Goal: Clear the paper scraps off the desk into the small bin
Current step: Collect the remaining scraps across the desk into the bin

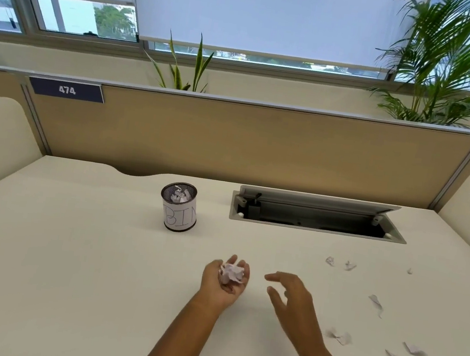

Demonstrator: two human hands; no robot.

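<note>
Lower right of frame: scraps (341, 337) on tabletop (69, 245). Centre: your left hand (224, 281) cups paper wad (232, 273), fingers loosely curled; right hand (291, 300) spread, empty. Farther up: small bin (179, 209), part-filled. Risk: loose cupping lets wad spill before bin.

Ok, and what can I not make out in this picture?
Head view only.
- small bin: how full; its label wraps the wall.
- wad in the left hand: scrap count; crumpled together.
- loose scraps at right: blurred; desk cut by the frame edge.
- cable box: inside dark.
</note>
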